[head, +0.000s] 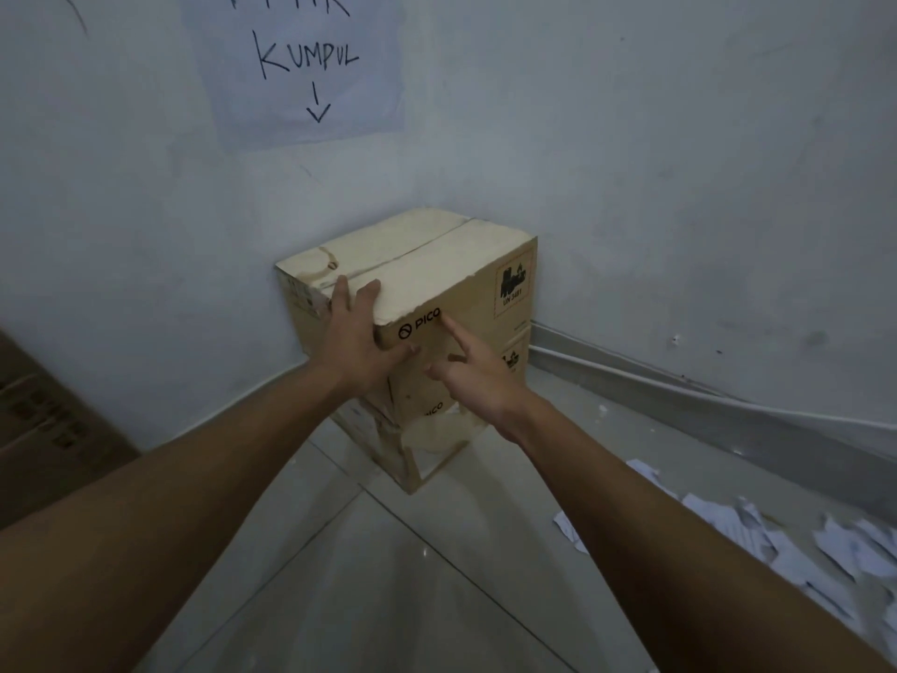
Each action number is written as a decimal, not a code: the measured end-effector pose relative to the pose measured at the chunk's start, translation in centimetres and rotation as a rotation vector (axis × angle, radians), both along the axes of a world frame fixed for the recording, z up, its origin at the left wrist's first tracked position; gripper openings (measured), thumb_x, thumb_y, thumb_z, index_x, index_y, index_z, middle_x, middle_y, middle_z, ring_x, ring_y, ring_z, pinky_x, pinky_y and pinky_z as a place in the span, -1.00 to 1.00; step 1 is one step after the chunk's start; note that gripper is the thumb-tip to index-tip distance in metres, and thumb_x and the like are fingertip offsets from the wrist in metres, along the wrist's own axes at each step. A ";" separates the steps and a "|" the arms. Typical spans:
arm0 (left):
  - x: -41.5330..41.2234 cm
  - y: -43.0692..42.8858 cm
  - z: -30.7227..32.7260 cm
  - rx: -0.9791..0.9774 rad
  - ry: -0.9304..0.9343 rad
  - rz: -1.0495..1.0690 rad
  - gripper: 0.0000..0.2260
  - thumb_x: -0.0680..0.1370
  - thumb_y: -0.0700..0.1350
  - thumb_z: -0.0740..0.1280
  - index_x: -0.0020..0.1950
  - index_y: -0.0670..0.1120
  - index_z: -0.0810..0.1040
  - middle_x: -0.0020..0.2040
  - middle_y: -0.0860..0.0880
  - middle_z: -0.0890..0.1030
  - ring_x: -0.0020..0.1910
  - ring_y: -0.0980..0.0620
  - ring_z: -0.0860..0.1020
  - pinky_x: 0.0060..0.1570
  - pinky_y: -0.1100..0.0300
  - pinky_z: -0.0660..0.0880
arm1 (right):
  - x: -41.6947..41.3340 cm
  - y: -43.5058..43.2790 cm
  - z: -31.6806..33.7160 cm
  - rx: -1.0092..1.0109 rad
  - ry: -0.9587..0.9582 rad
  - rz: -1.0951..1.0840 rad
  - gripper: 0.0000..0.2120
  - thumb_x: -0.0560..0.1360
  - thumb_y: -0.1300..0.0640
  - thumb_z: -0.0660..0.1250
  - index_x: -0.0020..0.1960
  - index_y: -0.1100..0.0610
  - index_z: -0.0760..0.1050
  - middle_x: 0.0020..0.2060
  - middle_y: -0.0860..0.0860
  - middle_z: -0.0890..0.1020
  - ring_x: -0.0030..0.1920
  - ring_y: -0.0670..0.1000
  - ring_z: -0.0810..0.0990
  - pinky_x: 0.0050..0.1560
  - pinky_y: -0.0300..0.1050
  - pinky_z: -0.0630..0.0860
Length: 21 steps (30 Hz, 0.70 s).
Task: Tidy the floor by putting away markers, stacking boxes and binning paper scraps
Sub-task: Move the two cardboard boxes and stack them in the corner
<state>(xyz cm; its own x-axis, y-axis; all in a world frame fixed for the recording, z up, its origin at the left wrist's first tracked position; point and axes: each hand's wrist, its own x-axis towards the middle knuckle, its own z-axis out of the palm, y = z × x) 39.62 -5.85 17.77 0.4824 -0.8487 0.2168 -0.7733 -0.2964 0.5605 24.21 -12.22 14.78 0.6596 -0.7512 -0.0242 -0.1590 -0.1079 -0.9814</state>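
Observation:
A tan cardboard box marked PICO stands on top of a second PICO box in the corner where two walls meet. My left hand lies over the top box's near corner, fingers spread straight on the lid and thumb on the front face. My right hand is in front of that face with fingers extended, the index fingertip touching near the PICO print. Torn white paper scraps lie scattered on the floor at the right. No markers are in view.
A paper sign reading KUMPUL with a down arrow hangs on the wall above the boxes. Another brown carton stands at the left edge. A metal baseboard strip runs along the right wall. Pale floor tiles lie below my arms.

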 end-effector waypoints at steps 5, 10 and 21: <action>0.8 0.1 0.0 0.007 0.011 -0.017 -0.16 0.45 0.01 0.50 0.58 -0.08 0.09 0.60 -0.20 -0.15 0.58 -0.14 -0.10 0.51 -0.01 0.09 | 0.0 0.0 0.0 -0.002 0.026 0.015 -0.31 0.53 0.18 0.31 0.57 -0.11 0.12 0.39 -0.14 0.41 0.26 -0.12 0.47 0.17 -0.25 0.46; 1.7 0.1 0.1 0.033 0.035 -0.026 -0.16 0.44 0.02 0.51 0.58 -0.07 0.10 0.61 -0.17 -0.14 0.58 -0.12 -0.10 0.51 -0.01 0.09 | -0.6 -0.2 -0.1 -0.012 0.071 0.015 -0.31 0.52 0.13 0.31 0.57 -0.13 0.12 0.28 -0.17 0.40 0.02 -0.29 0.46 -0.09 -0.32 0.45; -2.9 1.5 -1.0 -0.176 -0.524 -0.032 -0.51 0.47 -0.01 0.41 0.38 0.02 0.43 0.47 -0.07 0.36 0.46 -0.12 0.26 0.29 -0.20 0.21 | -3.6 -0.1 -0.8 -0.113 0.122 -0.113 -0.57 0.59 0.15 0.28 0.45 0.05 0.38 0.35 -0.03 0.48 0.25 -0.08 0.46 0.15 -0.21 0.38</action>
